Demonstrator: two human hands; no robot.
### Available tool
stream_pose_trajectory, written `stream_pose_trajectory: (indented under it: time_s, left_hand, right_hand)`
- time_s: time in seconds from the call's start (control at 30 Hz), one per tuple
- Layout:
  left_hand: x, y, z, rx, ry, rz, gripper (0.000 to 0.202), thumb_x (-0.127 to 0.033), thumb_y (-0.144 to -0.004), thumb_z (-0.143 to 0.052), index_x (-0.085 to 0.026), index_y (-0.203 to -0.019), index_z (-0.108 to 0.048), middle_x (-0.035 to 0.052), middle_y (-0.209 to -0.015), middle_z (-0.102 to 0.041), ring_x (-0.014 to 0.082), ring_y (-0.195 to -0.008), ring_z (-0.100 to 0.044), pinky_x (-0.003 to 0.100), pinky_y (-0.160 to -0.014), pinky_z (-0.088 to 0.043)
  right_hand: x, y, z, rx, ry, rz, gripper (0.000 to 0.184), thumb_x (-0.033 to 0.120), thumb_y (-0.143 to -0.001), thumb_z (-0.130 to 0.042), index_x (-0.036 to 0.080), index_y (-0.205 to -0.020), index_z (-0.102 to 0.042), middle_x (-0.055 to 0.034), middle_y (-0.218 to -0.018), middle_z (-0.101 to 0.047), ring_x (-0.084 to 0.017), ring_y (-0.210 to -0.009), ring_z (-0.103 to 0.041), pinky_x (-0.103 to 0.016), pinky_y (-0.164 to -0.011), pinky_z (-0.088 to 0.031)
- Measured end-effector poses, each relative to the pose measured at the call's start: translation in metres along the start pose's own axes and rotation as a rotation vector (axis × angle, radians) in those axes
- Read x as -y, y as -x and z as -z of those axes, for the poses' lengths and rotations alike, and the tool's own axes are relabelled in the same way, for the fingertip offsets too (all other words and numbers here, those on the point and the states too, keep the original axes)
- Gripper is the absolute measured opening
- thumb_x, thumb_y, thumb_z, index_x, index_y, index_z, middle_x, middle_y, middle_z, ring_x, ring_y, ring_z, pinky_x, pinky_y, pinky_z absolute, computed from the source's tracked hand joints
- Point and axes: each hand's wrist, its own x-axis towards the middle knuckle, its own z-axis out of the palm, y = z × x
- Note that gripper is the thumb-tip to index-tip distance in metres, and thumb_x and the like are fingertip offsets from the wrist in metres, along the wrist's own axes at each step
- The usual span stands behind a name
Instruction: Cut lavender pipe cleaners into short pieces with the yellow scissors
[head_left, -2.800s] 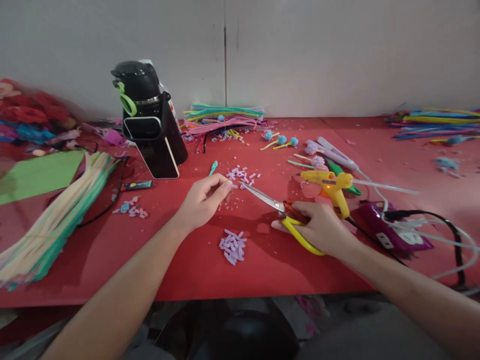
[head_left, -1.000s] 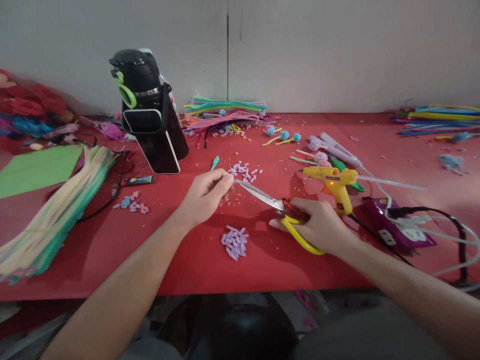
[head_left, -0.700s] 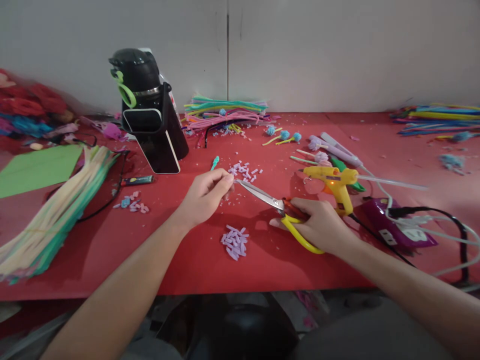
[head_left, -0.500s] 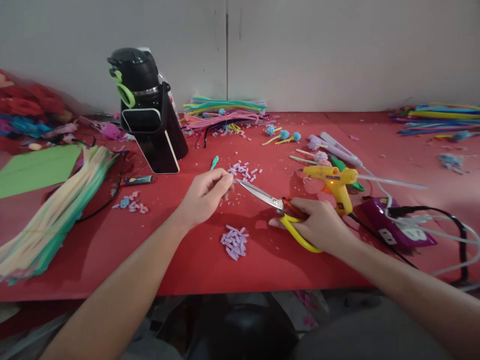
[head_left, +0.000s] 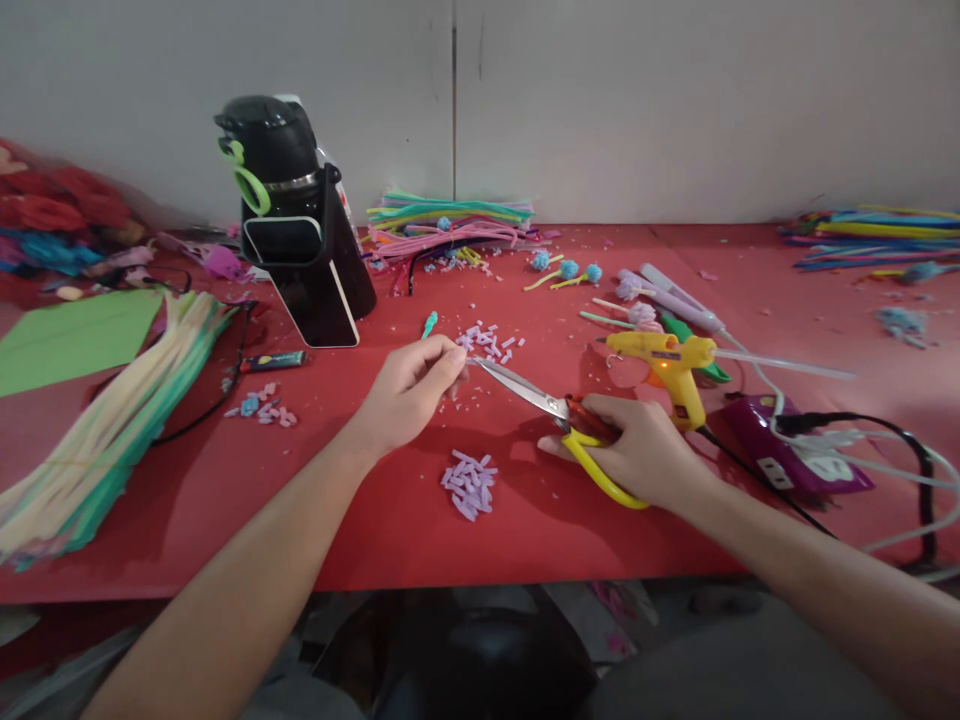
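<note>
My right hand (head_left: 637, 450) grips the yellow-and-red handles of a pair of scissors (head_left: 551, 410) on the red table (head_left: 375, 520). The blades point left toward my left hand (head_left: 409, 395). That hand is pinched shut on a tiny piece at the blade tips; the piece is too small to name. A heap of short lilac cut pieces (head_left: 469, 482) lies between my hands near the front edge. More lilac bits (head_left: 487, 342) are scattered just beyond the blade tips.
A yellow glue gun (head_left: 667, 362) stands right of the scissors, beside a purple power strip (head_left: 795, 450) with cables. A black bottle and phone stand (head_left: 300, 240) sit back left. Pipe-cleaner bundles lie at the left (head_left: 112, 430), back centre (head_left: 450, 228) and far right (head_left: 877, 240).
Almost nothing differs; my hands stay where they were, with the scissor blades shifted slightly toward my left fingertips.
</note>
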Motion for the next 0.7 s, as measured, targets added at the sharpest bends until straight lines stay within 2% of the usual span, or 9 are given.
stream_pose_trajectory:
  time_s: [0.53, 0.7]
  left_hand:
    - [0.0001, 0.0001, -0.0005, 0.004, -0.001, 0.008, 0.032, -0.035, -0.098, -0.048, -0.017, -0.074, -0.057, 0.0003, -0.066, -0.056, 0.0092, -0.058, -0.05, 0.023, -0.055, -0.041]
    - [-0.0001, -0.001, -0.0005, -0.004, 0.002, -0.014, 0.031, -0.033, -0.098, -0.049, -0.017, -0.072, -0.055, 0.0002, -0.066, -0.056, 0.009, -0.059, -0.05, 0.023, -0.056, -0.042]
  right_hand:
    - [-0.0052, -0.0018, -0.0025, -0.01, -0.04, -0.005, 0.064, 0.076, -0.065, -0.069, 0.021, -0.055, -0.037, 0.0054, -0.051, -0.032, -0.009, -0.051, -0.027, -0.025, -0.044, -0.022]
    - [-0.0034, -0.0008, -0.0009, -0.009, -0.033, 0.003, 0.061, 0.074, -0.067, -0.069, 0.021, -0.059, -0.041, 0.0057, -0.053, -0.031, -0.009, -0.052, -0.027, -0.025, -0.045, -0.023]
